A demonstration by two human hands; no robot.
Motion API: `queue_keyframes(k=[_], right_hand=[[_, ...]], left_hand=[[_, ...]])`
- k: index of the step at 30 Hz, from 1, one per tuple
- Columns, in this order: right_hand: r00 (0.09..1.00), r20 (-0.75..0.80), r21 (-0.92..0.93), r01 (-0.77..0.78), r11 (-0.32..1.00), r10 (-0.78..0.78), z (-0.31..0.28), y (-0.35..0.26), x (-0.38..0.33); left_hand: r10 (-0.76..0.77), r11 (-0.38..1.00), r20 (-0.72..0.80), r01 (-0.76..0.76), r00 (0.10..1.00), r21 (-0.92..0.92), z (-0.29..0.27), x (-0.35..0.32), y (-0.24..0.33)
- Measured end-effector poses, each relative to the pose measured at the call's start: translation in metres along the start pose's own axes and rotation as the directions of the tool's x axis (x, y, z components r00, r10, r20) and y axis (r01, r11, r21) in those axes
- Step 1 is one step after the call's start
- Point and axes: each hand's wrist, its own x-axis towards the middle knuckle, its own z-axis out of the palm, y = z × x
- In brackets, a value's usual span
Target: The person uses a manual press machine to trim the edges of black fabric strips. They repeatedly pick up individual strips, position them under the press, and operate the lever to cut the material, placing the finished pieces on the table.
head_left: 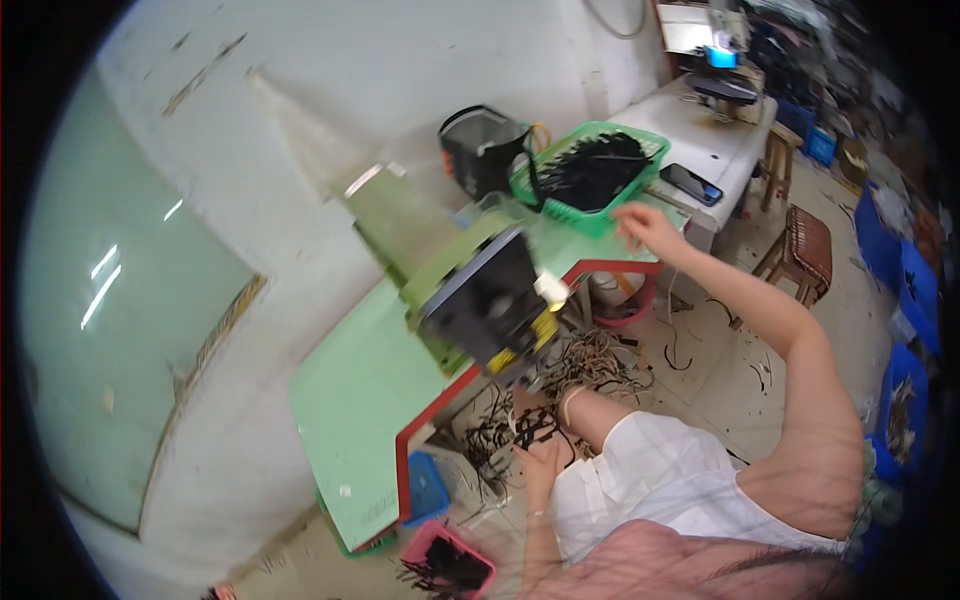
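Low by my lap, my left hand (541, 468) is around a tangle of thin black straps (537, 428); the exact grip is partly hidden among them. My right arm reaches out to the right, and my right hand (648, 229) hovers just off the near corner of a green plastic basket (585, 222). Its fingers are loosely bent and apart, with nothing visible in them. Black strips (597, 170) are heaped in that basket. Between my hands and the wall stands a green and black machine (492, 290), its head blurred.
The machine sits on a pale green table (345, 400) with a red edge. A black bag (482, 150) and a phone (691, 184) flank the basket. Scrap cords (600, 362) litter the floor. A pink basket (480, 556), wooden stool (806, 245) and blue bins (905, 395) stand around.
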Motion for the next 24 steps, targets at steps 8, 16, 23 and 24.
queue_keyframes(k=[8, 16, 23, 24], right_hand=[[0.814, -0.353, -0.880, -0.120, 0.460, -0.462, -0.144, 0.085, 0.174], [0.905, -0.312, -0.625, -0.424, 0.655, 0.289, -0.158, 0.137, 0.253], [0.911, -0.163, -0.558, -0.401, 0.727, 0.378, -0.161, 0.128, 0.236], [0.911, -0.139, -0.469, -0.405, 0.785, 0.388, -0.157, 0.123, 0.236]], left_hand=[[0.601, 0.630, 0.086, -0.537, 0.795, 0.561, 0.080, 0.064, 0.125], [0.618, 0.611, -0.061, -0.527, 0.784, -0.591, 0.096, 0.028, 0.404], [0.000, 0.813, 0.145, 0.085, 0.989, -0.576, 0.160, 0.219, 0.487], [-0.009, 0.822, 0.133, 0.083, 0.991, -0.563, 0.171, 0.248, 0.474]])
